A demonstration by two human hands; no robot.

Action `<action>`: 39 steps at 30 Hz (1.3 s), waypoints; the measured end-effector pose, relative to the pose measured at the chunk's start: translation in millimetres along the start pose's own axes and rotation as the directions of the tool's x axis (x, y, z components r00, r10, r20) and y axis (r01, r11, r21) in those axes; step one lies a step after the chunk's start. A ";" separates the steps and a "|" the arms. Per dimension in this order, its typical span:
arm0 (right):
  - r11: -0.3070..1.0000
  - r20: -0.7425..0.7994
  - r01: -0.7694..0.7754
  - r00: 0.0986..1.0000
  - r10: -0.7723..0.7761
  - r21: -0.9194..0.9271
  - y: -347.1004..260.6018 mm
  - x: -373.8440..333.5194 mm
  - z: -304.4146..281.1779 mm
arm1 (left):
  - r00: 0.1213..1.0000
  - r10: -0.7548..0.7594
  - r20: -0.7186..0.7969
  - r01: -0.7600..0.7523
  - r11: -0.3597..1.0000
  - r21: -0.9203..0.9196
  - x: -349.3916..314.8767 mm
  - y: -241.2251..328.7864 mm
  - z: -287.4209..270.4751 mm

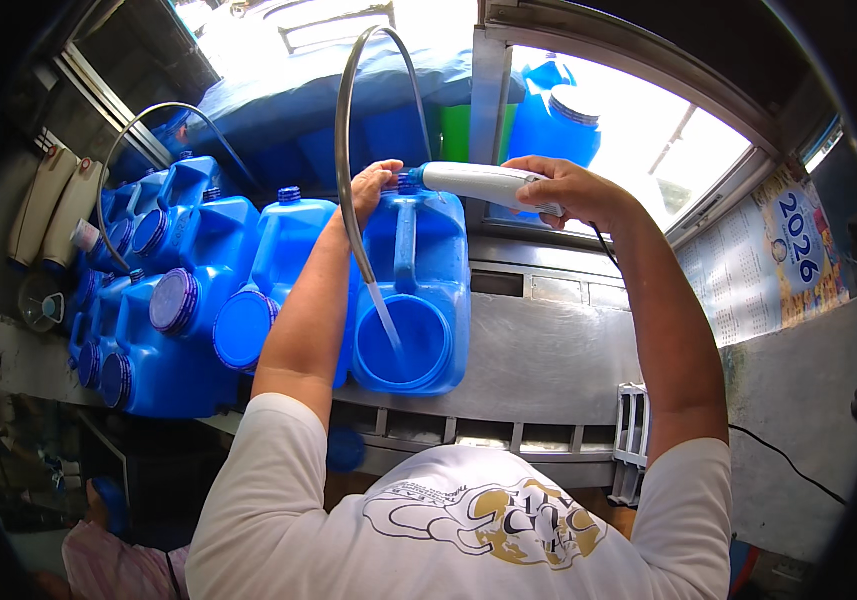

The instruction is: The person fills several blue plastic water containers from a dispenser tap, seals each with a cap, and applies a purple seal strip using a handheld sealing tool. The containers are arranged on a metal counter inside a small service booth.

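In front of me stands an upright blue water jug point(442, 290), its wide round mouth open. From a clear hose point(344, 130) arched over it, water pours into that mouth. At the jug's far end, my left hand point(373, 190) is curled against the jug beside its small neck point(407, 185). My right hand point(573, 190) is closed around a white corded handheld tool point(473, 183). The tool's blue tip is at that small neck, close to my left fingers. What the tip covers on the neck is hidden.
Several capped blue jugs point(288, 240) crowd the metal counter point(538, 350) to the left. A second hose point(153, 110) arches over them. Two beige corded-tool-like bodies point(43, 205) hang on the left wall. More blue containers point(554, 120) stand beyond the window. A white rack point(631, 425) is at right.
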State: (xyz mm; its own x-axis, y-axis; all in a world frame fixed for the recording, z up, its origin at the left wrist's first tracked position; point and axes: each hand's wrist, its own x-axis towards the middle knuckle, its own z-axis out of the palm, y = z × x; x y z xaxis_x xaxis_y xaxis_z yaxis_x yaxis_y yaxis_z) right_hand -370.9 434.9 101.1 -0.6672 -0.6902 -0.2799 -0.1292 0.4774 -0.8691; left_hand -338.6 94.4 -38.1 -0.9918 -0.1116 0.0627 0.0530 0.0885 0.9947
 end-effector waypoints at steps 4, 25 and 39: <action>1.000 0.003 0.009 1.000 -0.009 0.014 -4.3 -3.0 -0.2 | 1.000 -0.004 0.018 0.004 1.000 0.006 3.3 -5.5 -11.1; 0.998 -0.059 -0.017 0.998 0.020 0.058 25.5 -12.0 0.7 | 0.996 -0.082 -0.024 0.084 0.986 0.141 -3.0 10.7 8.5; 0.998 -0.087 -0.009 0.996 0.014 0.060 32.8 -10.1 9.8 | 0.998 0.040 -0.039 -0.041 0.999 -0.028 0.8 -2.7 2.4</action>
State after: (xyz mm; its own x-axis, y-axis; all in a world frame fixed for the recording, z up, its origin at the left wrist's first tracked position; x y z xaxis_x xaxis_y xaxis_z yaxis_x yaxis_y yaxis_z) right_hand -361.3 452.2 71.4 -0.7302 -0.6335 -0.2558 -0.0789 0.4501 -0.8895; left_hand -339.9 96.4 -41.0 -0.9835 -0.1467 0.1055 0.0967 0.0655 0.9932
